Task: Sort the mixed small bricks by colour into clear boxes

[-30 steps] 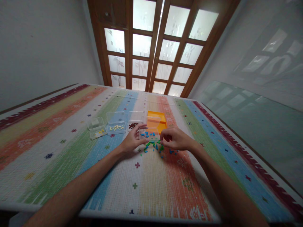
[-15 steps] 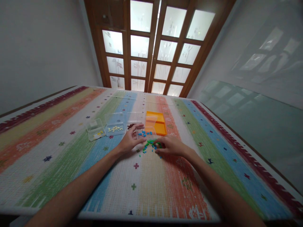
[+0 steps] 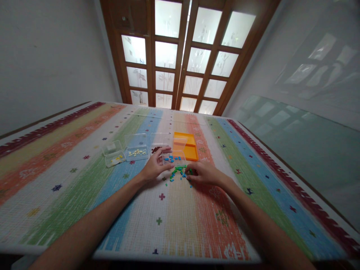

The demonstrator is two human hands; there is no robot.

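Note:
My left hand is curved round the left side of a small clear plastic box, thumb toward its front and fingers behind. Several blue pieces lie inside that box. In front of it, a loose pile of small green pieces mixed with blue ones spreads over the tablecloth. My right hand is at the right edge of the pile, fingers bent and drawn together. Whatever is between those fingertips is too small or hidden to make out.
Left of the box stand open clear boxes: one with dark red pieces, one with cream pieces, one with yellow pieces. Behind it lies an orange two-compartment tray. A striped tablecloth covers the table.
My right hand has drawn back slightly to the right from the middle of the pile, its fingers closer together. My left hand stays at the clear box.

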